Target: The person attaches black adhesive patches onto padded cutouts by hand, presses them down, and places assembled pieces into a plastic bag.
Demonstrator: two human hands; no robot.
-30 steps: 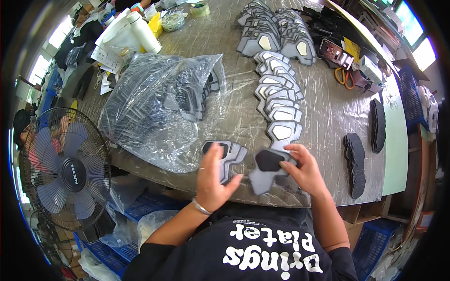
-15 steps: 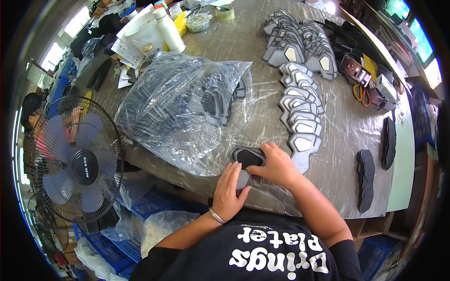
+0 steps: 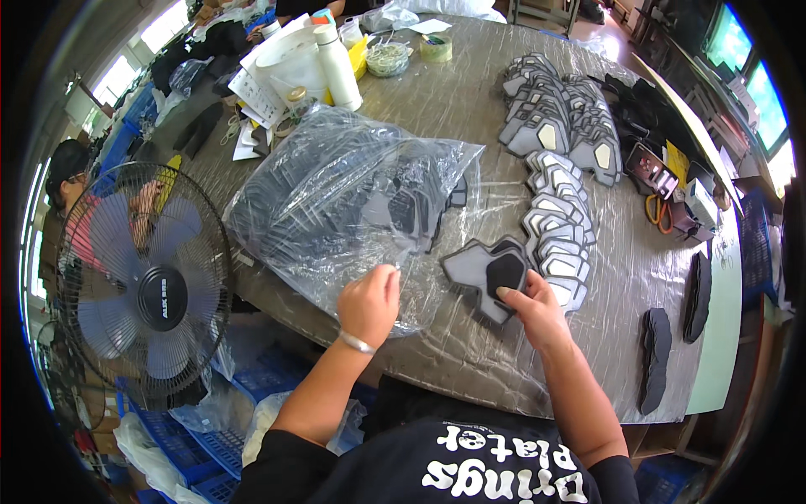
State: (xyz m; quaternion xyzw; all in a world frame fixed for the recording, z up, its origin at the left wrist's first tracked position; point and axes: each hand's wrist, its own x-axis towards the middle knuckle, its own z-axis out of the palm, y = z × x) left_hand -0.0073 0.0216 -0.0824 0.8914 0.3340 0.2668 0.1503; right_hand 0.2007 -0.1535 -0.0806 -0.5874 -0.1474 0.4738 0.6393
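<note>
My right hand (image 3: 541,312) grips a flat grey pad with a black centre patch (image 3: 506,275) by its right edge, thumb on top. The pad has an angular, lobed outline and a dark border. To its left, my left hand (image 3: 368,304) is closed in a pinch over the near edge of a clear plastic bag (image 3: 294,244). What sits between those fingertips, if anything, I cannot make out. Inside the bag lie many similar grey and black pads (image 3: 403,206), some poking out at its right-hand opening. Just beyond my right hand runs an overlapping row of grey pads with white patches (image 3: 561,227).
More overlapped pads (image 3: 537,105) lie at the far right, near orange-handled scissors (image 3: 659,214) and a phone (image 3: 651,170). Two black strips (image 3: 655,361) rest on the right. A white bottle (image 3: 338,71) stands far left. A fan (image 3: 159,294) stands left, with a person (image 3: 80,202) behind.
My hands have parted from the pad they both pressed. The right hand has lifted it rightward, showing its whole outline; the left has moved left to the bag. The view has shifted slightly.
</note>
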